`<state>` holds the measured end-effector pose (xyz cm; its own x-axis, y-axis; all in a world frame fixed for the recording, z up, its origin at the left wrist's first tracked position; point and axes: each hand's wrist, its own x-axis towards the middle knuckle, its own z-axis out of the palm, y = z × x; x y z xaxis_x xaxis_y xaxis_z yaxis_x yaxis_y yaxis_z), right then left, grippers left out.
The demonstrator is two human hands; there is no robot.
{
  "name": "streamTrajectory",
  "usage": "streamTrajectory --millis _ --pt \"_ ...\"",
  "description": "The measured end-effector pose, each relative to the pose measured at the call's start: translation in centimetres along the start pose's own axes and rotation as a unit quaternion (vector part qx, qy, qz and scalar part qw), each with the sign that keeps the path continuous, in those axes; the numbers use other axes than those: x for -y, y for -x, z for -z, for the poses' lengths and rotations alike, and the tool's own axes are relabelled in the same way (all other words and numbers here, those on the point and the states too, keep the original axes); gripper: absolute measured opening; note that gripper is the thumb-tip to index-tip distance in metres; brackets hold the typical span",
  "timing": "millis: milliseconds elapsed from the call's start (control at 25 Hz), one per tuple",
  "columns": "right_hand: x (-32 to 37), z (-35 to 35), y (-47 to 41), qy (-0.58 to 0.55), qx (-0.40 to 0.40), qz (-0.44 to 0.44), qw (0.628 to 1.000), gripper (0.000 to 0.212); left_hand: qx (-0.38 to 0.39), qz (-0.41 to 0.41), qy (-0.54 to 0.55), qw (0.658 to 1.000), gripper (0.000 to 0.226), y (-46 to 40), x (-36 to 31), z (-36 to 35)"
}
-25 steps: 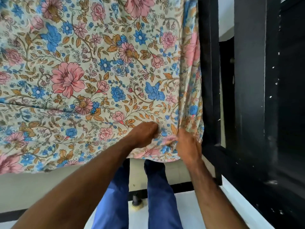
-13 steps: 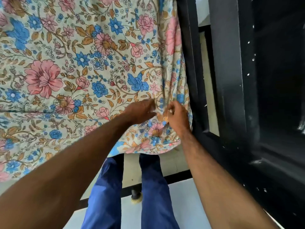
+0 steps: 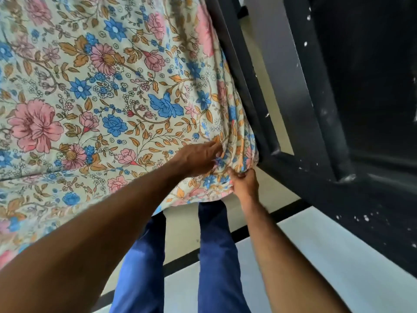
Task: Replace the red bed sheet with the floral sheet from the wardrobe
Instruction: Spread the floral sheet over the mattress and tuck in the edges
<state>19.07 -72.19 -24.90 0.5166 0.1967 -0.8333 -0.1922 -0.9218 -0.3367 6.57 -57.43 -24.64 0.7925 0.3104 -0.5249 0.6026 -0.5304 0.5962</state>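
Left hand (image 3: 198, 158) presses flat on floral sheet (image 3: 117, 91); right hand (image 3: 244, 184) grips its corner.

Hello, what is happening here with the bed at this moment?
A person is fitting the floral sheet over the corner of a mattress. The left hand lies on top with its fingers straight, pressing the cloth flat near the corner. The right hand grips the bunched sheet at the corner's lower edge, beside the black bed frame. The sheet covers the top and hangs over the side. No red sheet is visible. The person stands close, blue trousers below.
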Motion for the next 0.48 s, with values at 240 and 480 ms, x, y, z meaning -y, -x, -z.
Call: streamTrajectory --millis 240,480 --pt "-5.1 6.3 -1.3 0.020 -0.117 0.013 0.993 0.020 -0.019 -0.110 -0.101 0.989 0.045 -1.9 -1.4 0.2" --pt "-3.2 -0.2 -0.2 -0.107 -0.101 0.090 0.985 0.026 -0.020 -0.069 -0.157 0.985 0.055 -2.7 -3.0 -0.1"
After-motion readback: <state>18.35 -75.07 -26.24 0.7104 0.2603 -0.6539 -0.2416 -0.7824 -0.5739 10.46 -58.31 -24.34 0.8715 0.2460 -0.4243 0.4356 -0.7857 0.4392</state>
